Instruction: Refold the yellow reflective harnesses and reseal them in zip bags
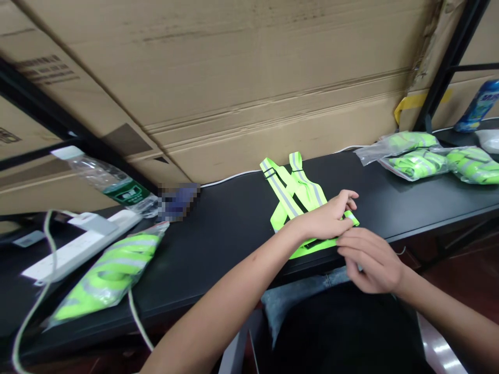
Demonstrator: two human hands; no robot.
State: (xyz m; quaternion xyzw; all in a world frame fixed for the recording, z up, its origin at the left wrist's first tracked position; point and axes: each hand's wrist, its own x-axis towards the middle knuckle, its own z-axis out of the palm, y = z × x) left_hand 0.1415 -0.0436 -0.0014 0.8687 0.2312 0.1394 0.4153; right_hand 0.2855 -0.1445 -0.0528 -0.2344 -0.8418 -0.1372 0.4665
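Observation:
A neon green reflective strap vest (293, 193) with grey stripes lies unfolded on the black table (226, 223), near its front edge. My left hand (329, 215) rests on the vest's lower right part, fingers curled and pinching a strap end. Just below it, my right hand (370, 259) has its fingers bent and touching the same strap at the table's edge. Both hands meet at the vest's right corner.
A bagged green vest (111, 272) lies at the left beside a white power strip (78, 241) and cable. A plastic water bottle (113, 182) lies behind them. Several bagged vests (424, 156) sit at the far right, near a blue can (479, 104). Cardboard boxes (241, 78) wall the back.

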